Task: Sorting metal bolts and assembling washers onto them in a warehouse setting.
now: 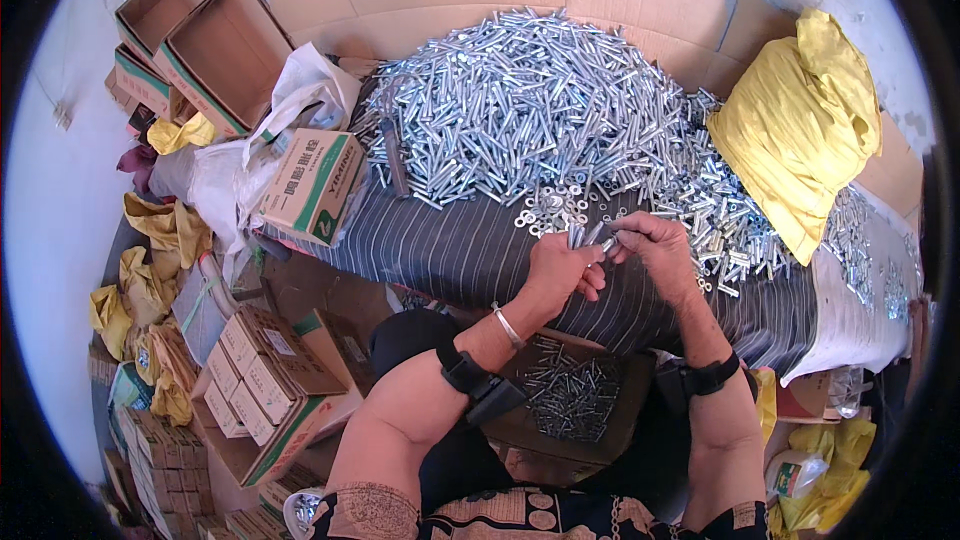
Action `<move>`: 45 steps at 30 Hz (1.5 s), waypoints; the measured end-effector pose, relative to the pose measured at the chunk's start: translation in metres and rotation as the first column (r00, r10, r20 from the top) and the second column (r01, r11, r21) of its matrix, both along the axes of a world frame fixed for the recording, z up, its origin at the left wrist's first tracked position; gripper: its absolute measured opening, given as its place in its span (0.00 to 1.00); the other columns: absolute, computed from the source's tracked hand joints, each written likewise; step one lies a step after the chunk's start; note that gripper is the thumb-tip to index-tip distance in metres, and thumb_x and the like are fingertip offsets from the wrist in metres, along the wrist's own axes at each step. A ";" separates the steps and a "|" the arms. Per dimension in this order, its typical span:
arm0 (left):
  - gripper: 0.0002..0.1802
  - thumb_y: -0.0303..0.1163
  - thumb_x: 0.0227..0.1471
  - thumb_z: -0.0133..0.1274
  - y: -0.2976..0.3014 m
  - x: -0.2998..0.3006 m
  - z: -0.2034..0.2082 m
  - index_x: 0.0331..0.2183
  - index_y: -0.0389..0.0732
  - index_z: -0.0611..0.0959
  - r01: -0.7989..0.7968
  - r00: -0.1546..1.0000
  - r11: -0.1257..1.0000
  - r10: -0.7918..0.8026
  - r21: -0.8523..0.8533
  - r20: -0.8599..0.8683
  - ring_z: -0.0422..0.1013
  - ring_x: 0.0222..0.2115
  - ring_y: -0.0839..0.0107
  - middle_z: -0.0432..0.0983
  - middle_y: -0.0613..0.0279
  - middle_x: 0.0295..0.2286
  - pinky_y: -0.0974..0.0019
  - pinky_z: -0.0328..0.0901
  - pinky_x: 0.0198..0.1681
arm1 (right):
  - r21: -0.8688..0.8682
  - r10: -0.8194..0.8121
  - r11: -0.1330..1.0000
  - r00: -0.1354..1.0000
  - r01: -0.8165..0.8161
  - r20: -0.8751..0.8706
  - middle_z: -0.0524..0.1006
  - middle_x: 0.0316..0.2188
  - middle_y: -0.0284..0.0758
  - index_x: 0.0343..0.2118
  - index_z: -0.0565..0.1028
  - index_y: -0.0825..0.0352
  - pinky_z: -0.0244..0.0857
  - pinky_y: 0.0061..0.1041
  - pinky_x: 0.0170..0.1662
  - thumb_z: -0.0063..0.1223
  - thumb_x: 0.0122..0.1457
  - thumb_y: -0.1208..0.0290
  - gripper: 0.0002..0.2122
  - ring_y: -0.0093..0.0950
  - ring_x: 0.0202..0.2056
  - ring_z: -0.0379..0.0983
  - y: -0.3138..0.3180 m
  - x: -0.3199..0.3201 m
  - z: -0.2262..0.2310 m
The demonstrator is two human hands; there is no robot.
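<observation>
Over the near edge of the striped cloth (455,250), my two hands meet. My left hand (562,272) is closed round several silvery metal bolts (576,236), their ends sticking up past the thumb. With thumb and fingertips pinched, my right hand (657,252) grips the end of a bolt (609,243) beside the left thumb; its fingers partly hide it. Just beyond my hands lie loose washers (550,208). A big heap of bolts (520,100) spreads behind them. Between my legs sits an open carton (520,425) with more bolts (570,390) inside.
A white and green carton (315,185) stands left of the heap, near empty open boxes (225,50). A dark metal bar (395,158) leans on the heap. At the right is a full yellow sack (795,130). Packed small boxes (245,380) stand low at the left.
</observation>
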State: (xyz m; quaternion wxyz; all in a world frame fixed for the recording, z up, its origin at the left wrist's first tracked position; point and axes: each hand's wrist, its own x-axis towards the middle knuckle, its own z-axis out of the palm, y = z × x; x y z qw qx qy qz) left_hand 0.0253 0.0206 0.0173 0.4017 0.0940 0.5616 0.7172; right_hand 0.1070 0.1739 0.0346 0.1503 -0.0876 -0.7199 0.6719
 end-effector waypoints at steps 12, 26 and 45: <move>0.08 0.28 0.50 0.55 -0.003 0.000 0.001 0.27 0.32 0.78 0.015 0.998 0.999 -0.018 0.048 0.065 0.72 0.14 0.71 0.75 0.54 0.18 0.71 0.66 0.13 | -0.102 -0.089 0.990 0.995 0.094 0.048 0.76 0.20 0.33 0.31 0.77 0.72 0.67 0.17 0.30 0.52 0.55 0.78 0.05 0.19 0.23 0.72 -0.007 -0.002 -0.002; 0.06 0.26 0.51 0.53 0.001 0.009 0.008 0.30 0.32 0.77 -0.085 0.887 0.979 -0.011 -0.188 -0.461 0.71 0.15 0.73 0.73 0.60 0.19 0.70 0.67 0.14 | -0.320 -0.229 0.918 0.972 0.236 0.058 0.75 0.25 0.38 0.36 0.72 0.72 0.66 0.20 0.24 0.54 0.57 0.62 0.15 0.25 0.22 0.73 -0.002 -0.002 -0.003; 0.10 0.29 0.50 0.54 -0.020 0.001 0.020 0.26 0.31 0.80 0.232 0.963 0.971 -0.238 -0.065 -0.128 0.70 0.13 0.76 0.76 0.55 0.19 0.76 0.62 0.11 | 0.385 -0.474 0.775 0.864 0.502 -0.172 0.78 0.25 0.38 0.34 0.77 0.74 0.69 0.19 0.25 0.50 0.54 0.81 0.06 0.23 0.22 0.76 0.020 0.009 -0.012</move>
